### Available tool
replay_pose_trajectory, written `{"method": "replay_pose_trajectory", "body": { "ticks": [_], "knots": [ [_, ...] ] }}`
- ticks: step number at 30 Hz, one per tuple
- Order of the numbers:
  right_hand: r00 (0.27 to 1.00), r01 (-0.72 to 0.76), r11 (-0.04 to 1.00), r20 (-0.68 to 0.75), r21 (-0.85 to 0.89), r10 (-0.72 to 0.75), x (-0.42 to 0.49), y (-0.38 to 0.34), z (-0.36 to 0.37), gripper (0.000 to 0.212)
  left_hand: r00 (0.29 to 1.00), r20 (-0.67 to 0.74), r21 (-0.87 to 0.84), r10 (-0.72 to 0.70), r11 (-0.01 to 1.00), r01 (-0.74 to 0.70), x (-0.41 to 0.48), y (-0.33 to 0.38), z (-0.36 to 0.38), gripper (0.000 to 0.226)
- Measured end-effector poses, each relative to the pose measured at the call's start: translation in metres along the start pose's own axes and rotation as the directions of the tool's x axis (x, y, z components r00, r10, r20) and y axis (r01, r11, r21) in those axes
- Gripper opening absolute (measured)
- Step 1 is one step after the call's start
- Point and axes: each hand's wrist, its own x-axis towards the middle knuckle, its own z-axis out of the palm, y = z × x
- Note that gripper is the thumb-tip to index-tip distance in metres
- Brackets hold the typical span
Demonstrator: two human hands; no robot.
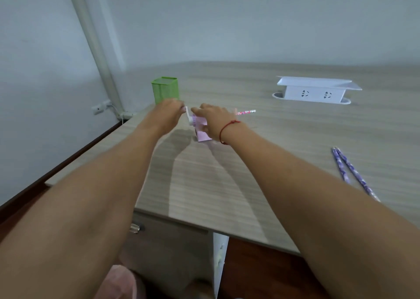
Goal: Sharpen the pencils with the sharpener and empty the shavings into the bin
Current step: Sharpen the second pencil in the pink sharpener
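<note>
A pink box-shaped sharpener (202,135) stands on the wooden table (272,162), left of centre. My right hand (213,119) lies over its top and grips the body. My left hand (169,113) grips the white crank handle (188,117) at the sharpener's left end. A pink patterned pencil (246,112) sticks out of the sharpener to the right, past my right hand. Two purple pencils (350,171) lie side by side on the table at the right.
A green mesh pencil cup (165,90) stands just behind my left hand. A white socket box (314,91) sits at the back right. The table's front edge runs close below my forearms, with a drawer unit (172,242) underneath. Something pink (118,282) shows on the floor.
</note>
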Motion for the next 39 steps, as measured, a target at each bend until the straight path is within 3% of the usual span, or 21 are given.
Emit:
{"method": "replay_pose_trajectory", "body": {
  "ticks": [6,12,27,39],
  "knots": [
    [0.998,-0.053,0.994,-0.035,0.094,0.056,-0.007,0.005,0.004,0.043,1.0,0.005,-0.018,-0.007,1.0,0.007,-0.011,0.001,-0.008,0.028],
    [1.0,0.004,0.987,-0.011,0.162,-0.002,-0.01,0.007,-0.004,0.048,1.0,0.007,-0.037,-0.026,0.999,0.027,-0.012,0.007,-0.014,0.029],
    [1.0,-0.02,0.998,-0.003,0.064,0.02,-0.012,0.004,-0.004,0.045,0.979,0.118,-0.058,-0.164,0.983,0.172,-0.024,0.01,0.01,0.023],
    [0.997,-0.05,0.999,-0.054,-0.014,0.049,-0.01,-0.017,0.005,0.042,0.993,-0.073,-0.066,-0.096,0.994,0.091,-0.021,0.013,-0.011,0.029]
  ]
}}
